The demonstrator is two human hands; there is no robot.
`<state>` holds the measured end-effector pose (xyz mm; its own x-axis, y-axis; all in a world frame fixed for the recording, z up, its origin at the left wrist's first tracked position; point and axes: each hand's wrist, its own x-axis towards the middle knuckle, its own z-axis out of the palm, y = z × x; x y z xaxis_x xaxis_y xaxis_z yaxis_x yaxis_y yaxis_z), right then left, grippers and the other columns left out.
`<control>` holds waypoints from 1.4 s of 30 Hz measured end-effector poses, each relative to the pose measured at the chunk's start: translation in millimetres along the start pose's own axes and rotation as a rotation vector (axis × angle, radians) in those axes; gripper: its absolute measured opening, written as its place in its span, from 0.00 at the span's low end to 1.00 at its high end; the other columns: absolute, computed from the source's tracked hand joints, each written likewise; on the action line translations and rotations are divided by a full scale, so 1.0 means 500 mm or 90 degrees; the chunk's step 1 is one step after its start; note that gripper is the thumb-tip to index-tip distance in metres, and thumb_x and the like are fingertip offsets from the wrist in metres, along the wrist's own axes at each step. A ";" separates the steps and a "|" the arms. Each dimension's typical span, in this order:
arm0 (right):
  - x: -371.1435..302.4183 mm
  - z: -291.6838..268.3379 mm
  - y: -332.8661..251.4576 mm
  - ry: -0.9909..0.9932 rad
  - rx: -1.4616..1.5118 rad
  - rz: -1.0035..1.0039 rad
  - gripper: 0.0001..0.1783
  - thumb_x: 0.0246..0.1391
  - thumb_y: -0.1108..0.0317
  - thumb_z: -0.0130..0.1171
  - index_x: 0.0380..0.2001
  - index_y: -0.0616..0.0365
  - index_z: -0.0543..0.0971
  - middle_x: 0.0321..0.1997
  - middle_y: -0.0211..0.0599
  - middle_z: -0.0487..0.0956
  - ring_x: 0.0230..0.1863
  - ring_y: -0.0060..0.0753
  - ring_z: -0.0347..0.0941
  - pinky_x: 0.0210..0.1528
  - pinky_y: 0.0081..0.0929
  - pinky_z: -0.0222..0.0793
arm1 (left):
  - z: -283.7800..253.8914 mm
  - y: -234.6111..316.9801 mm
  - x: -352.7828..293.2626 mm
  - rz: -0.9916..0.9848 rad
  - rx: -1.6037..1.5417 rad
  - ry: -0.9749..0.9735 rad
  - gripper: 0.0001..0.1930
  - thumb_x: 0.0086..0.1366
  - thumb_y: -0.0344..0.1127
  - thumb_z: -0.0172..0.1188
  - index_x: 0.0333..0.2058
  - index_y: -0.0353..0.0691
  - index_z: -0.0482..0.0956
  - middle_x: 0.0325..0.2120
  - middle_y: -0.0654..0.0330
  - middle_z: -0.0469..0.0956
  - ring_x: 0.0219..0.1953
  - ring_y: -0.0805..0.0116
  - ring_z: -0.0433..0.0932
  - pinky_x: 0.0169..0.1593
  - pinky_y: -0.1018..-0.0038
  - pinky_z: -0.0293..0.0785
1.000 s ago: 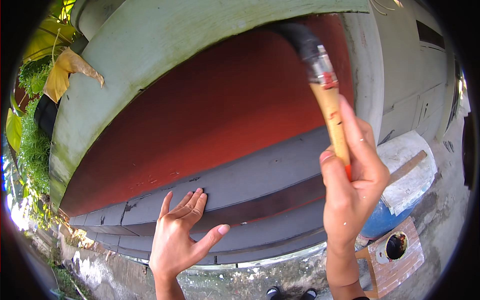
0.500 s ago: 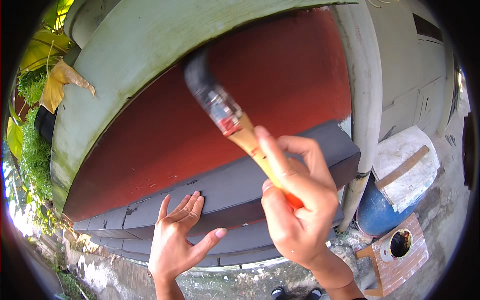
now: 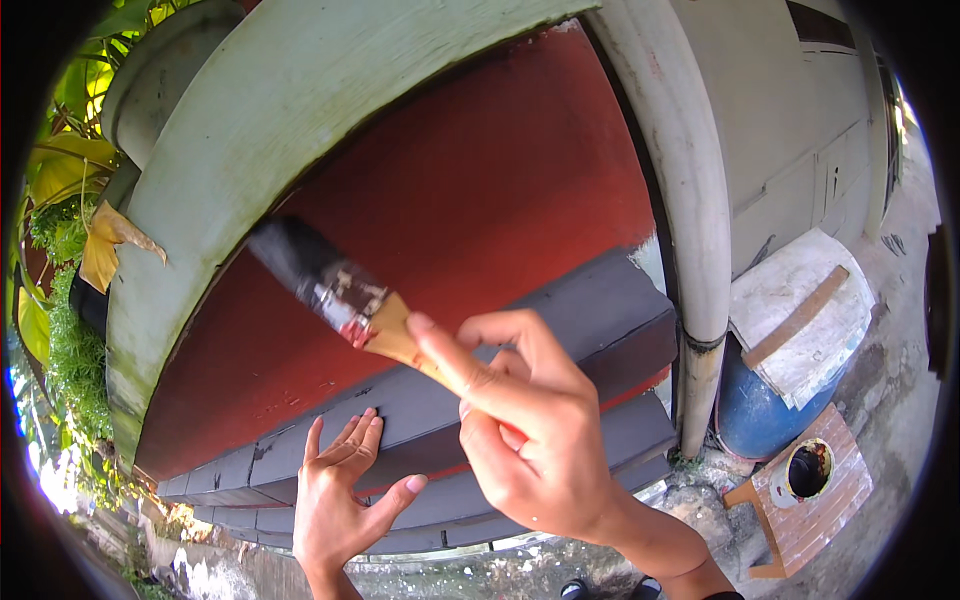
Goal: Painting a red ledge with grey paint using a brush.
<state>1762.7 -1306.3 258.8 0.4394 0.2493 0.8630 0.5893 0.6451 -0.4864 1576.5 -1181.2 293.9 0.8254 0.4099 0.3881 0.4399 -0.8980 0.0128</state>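
A paintbrush [image 3: 345, 300] with a yellowish wooden handle and a paint-smeared metal band is gripped in my right hand [image 3: 545, 425]. Its dark bristles, blurred by motion, reach the upper left edge of the red wall panel [image 3: 480, 170], close under the pale green curved ledge [image 3: 230, 130]. Below the red panel run dark grey stepped courses [image 3: 430, 400]. My left hand [image 3: 340, 490] rests on the upper grey course, fingers stretched out and thumb apart, holding nothing.
At right a pale pipe [image 3: 695, 200] runs down the wall. Beside it stands a blue drum [image 3: 765, 400] topped by a white sheet [image 3: 790, 350] and a wooden strip [image 3: 797, 317]. A paint can [image 3: 808, 470] with dark paint sits on a small wooden stool [image 3: 835, 520]. Leafy plants [image 3: 75, 350] crowd the left.
My right hand and the paintbrush have moved left and down along the edge of the red panel. The view has shifted a little. My left hand stays on the grey course.
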 end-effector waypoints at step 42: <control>0.050 -0.061 0.014 0.207 0.067 0.111 0.34 0.49 0.87 0.48 0.63 0.66 0.72 0.58 0.39 0.76 0.24 0.07 0.61 0.21 0.10 0.57 | 0.002 -0.004 -0.003 -0.024 0.008 0.011 0.39 0.55 0.60 0.69 0.52 0.27 0.79 0.51 0.42 0.80 0.62 0.51 0.74 0.72 0.50 0.49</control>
<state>1798.3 -1317.5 272.8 0.7291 0.1302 0.6719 0.4214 0.6882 -0.5906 1574.9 -1179.9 292.4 0.8016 0.4408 0.4038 0.4752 -0.8797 0.0170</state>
